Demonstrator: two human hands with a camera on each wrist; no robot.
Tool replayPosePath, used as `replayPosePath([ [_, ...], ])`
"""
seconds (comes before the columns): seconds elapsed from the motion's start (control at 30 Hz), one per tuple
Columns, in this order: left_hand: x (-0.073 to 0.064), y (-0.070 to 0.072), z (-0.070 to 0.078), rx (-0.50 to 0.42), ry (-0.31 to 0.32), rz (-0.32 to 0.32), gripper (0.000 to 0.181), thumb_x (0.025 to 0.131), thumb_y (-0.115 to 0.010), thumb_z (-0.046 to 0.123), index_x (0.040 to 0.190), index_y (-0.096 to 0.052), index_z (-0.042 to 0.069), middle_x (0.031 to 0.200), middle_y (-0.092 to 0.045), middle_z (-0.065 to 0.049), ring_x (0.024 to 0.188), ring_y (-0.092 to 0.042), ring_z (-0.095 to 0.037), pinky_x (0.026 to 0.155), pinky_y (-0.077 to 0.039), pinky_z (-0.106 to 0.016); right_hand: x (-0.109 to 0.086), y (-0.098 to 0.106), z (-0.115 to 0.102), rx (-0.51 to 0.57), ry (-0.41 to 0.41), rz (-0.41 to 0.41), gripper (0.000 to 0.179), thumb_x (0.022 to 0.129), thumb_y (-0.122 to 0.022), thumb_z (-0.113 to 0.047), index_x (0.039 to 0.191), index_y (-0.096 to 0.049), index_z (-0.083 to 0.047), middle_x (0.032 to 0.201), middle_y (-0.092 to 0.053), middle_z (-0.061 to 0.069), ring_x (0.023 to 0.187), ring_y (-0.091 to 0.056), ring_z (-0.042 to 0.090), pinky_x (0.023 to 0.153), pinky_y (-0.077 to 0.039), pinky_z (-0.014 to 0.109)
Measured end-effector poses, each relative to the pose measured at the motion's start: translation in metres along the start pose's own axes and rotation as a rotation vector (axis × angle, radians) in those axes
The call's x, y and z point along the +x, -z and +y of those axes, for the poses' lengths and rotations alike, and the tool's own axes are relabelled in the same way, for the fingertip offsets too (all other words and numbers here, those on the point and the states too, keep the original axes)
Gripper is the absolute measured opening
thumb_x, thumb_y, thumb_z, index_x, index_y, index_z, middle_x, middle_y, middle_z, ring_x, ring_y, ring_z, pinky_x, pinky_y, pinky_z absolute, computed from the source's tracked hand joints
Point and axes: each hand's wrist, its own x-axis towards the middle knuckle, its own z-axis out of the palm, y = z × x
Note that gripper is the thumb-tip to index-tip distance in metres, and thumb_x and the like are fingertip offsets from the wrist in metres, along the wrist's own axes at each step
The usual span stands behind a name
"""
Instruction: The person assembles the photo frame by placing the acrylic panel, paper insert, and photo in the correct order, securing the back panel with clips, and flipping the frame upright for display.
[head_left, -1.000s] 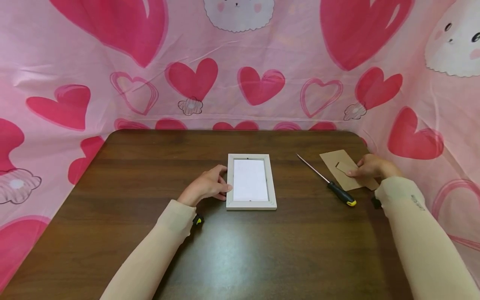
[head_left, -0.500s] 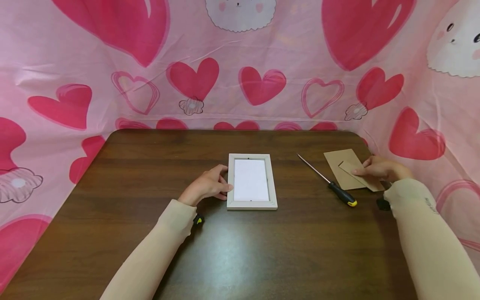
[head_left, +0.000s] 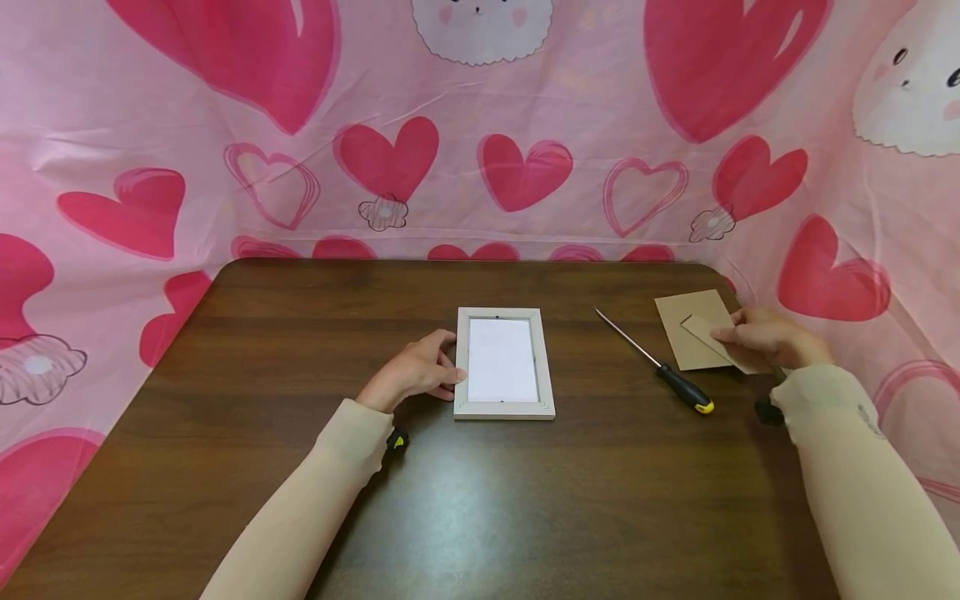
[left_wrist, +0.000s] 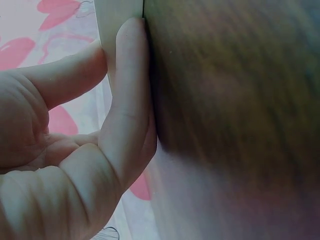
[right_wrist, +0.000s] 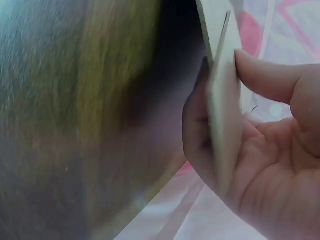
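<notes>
Left hand (head_left: 416, 371) grips a white frame (head_left: 504, 410) by its left side, flat on a wooden table (head_left: 600, 508), as the right hand (head_left: 772, 335) pinches a brown board (head_left: 673, 329) and its strut (head_left: 707, 336) at right. A slack thumb could drop the board toward the nearby screwdriver (head_left: 680, 385); a tug at the frame might shift the white panel (head_left: 502, 361) inside.

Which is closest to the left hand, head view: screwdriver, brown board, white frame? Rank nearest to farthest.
1. White frame: touching the left hand, which is at its left side.
2. Screwdriver: right of the frame, lying on the table, apart from it.
3. Brown board: farther right, held by the right hand.
</notes>
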Motion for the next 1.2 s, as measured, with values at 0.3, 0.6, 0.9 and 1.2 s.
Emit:
replayPosePath([
  [0.3, 0.000, 0.000, 0.000, 0.002, 0.014, 0.002, 0.079, 0.098, -0.076, 0.005, 0.163, -0.032, 0.010, 0.118, -0.059, -0.020, 0.092, -0.070, -0.028, 0.078, -0.066, -0.036, -0.004, -0.003, -0.029, 0.052, 0.084, 0.106, 0.055, 0.112, -0.053, -0.027, 0.136, -0.032, 0.018, 0.118, -0.049, 0.026, 0.105, -0.049, 0.029, 0.075, -0.049, 0.020],
  [0.6, 0.001, 0.000, 0.001, -0.018, 0.000, 0.000, 0.079, 0.097, -0.077, 0.005, 0.163, -0.033, 0.010, 0.116, -0.060, -0.020, 0.091, -0.070, -0.028, 0.078, -0.066, -0.037, -0.004, -0.023, -0.068, 0.277, 0.166, 0.090, 0.044, 0.112, -0.051, -0.017, 0.138, -0.033, 0.014, 0.098, -0.064, -0.002, 0.079, -0.067, 0.007, 0.071, -0.062, 0.026],
  [0.9, 0.002, 0.000, -0.001, -0.015, 0.000, 0.000, 0.077, 0.098, -0.076, 0.004, 0.162, -0.033, 0.010, 0.117, -0.059, -0.020, 0.092, -0.069, -0.028, 0.079, -0.067, -0.038, -0.012, -0.055, -0.107, 0.417, 0.210, 0.048, 0.041, 0.113, -0.052, -0.017, 0.138, -0.029, 0.004, 0.099, -0.065, -0.003, 0.082, -0.069, 0.010, 0.070, -0.064, 0.033],
  [1.2, 0.001, -0.001, 0.000, -0.013, 0.002, 0.001, 0.078, 0.098, -0.076, 0.004, 0.163, -0.033, 0.010, 0.116, -0.059, -0.020, 0.091, -0.070, -0.028, 0.078, -0.067, -0.037, -0.022, -0.084, -0.139, 0.494, 0.252, 0.001, 0.039, 0.112, -0.055, -0.016, 0.137, -0.031, 0.002, 0.101, -0.068, -0.002, 0.081, -0.071, 0.015, 0.069, -0.065, 0.036],
])
